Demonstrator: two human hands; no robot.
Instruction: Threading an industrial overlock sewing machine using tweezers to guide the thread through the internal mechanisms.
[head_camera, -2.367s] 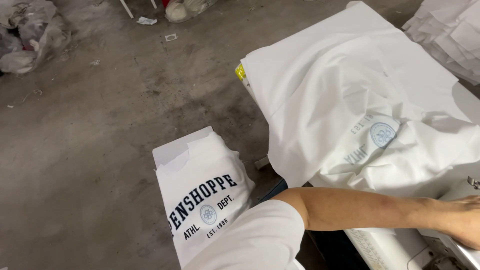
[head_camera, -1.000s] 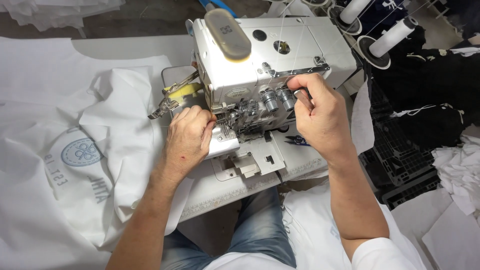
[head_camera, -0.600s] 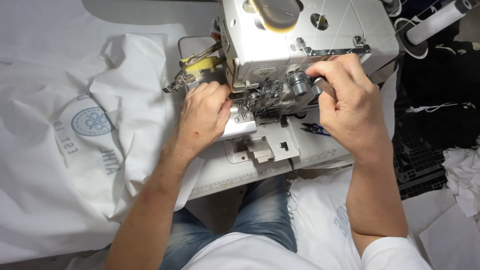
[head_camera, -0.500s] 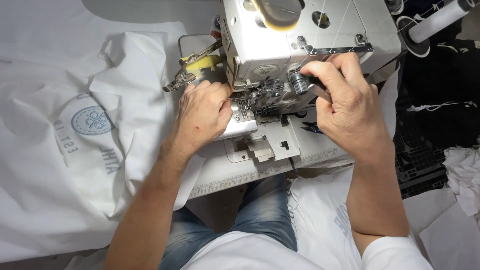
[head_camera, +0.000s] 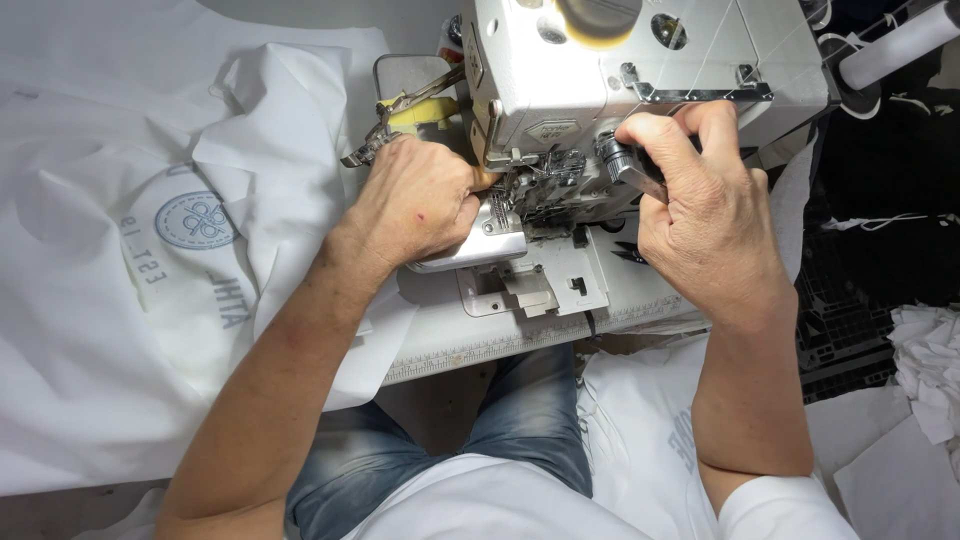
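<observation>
— Head view: how are the hands placed at the sewing machine?

— The right hand is closed on a metal knob; the left hand, curled, is pressed leftward of the needle area.

— What is hidden?

— The left fingertips are concealed, so anything pinched cannot be told; white fabric is spread further left.

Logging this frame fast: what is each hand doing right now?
Left hand: curled closed at the sewing machine's needle area; anything held is hidden.
Right hand: fingers closed on a metal knob.
</observation>
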